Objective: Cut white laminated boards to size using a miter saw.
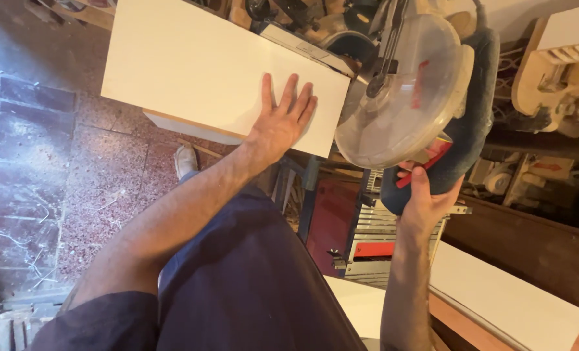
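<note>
— Hands first: where is each one?

— Left hand (281,125) lies flat and open on the white board (198,68), fingers spread, palm down near the board's right-hand edge. Right hand (426,198) is closed around the dark blue handle (461,140) of the mitre saw (419,91), thumb up along it, beside a red trigger part (432,156).

— And the board itself?

— It rests on the saw's bed, most of it reaching out to the left over the speckled stone floor (49,162). Its right end sits just beside the clear blade guard (400,97) — whether the two touch, I cannot tell. A thicker pale piece (185,127) shows under the board's near edge.

— Is the blade down on the wood?

— The guard covers the blade, and it hangs at the board's end; contact is hidden.

— What else is around?

— A blue and red stand (341,227) under the saw, another white panel (510,302) lying at the lower right, a wooden shelf of clutter (555,78) at the far right, and a pale shoe (185,159) on the floor below the board. The person's dark garment (250,279) fills the bottom of the view.
</note>
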